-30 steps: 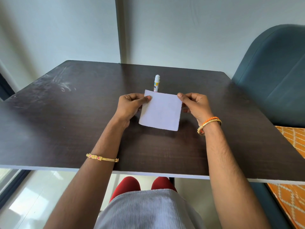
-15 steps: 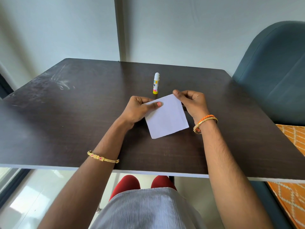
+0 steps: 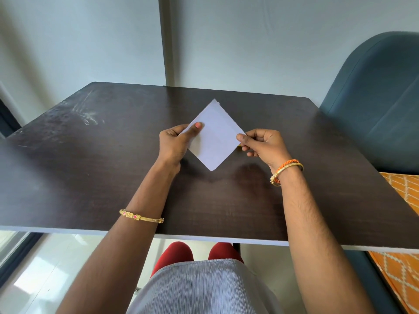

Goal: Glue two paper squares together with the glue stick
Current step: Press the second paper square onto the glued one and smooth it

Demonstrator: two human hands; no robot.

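Above dark table [image 3: 90, 177], left hand [image 3: 174, 143], right hand [image 3: 263, 143], fingers pinching paper square [image 3: 215, 137] corners

A dark wooden table [image 3: 90, 177] stands beside a teal chair [image 3: 381, 109].

Glue stick [image 3: 239, 145] almost wholly behind paper [image 3: 215, 134].

- My left hand [image 3: 175, 143] sat at about 9 o'clock of my right, fingers curled, thumb [image 3: 196, 127] laid flat and pointing toward 2 o'clock.
- My right hand [image 3: 264, 143] was pinched shut, thumb against forefinger, pointing toward 9 o'clock.
- Both forearms reached forward, converging toward 12 o'clock, with the hands near each other but apart.
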